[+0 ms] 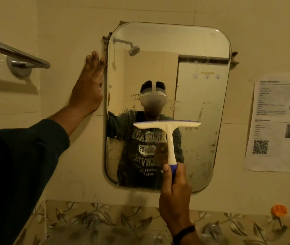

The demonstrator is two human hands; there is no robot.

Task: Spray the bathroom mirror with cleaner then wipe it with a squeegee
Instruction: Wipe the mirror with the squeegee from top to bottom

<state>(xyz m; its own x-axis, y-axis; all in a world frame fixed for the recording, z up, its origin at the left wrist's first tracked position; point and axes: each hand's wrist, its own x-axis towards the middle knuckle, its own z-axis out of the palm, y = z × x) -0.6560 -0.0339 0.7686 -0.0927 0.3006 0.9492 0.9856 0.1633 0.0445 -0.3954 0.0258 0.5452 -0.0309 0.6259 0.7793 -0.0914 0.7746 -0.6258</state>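
Note:
A rounded rectangular mirror hangs on the tiled wall, with droplets and streaks over its lower half. My right hand grips the blue end of a white squeegee, held upright. The squeegee's blade lies level against the glass at about mid-height. My left hand rests flat on the wall, fingers spread, touching the mirror's left edge. No spray bottle is in view.
A chrome towel bar juts from the wall at the left. A printed paper sheet is stuck to the wall right of the mirror. An orange object sits at the lower right above a band of leaf-patterned tiles.

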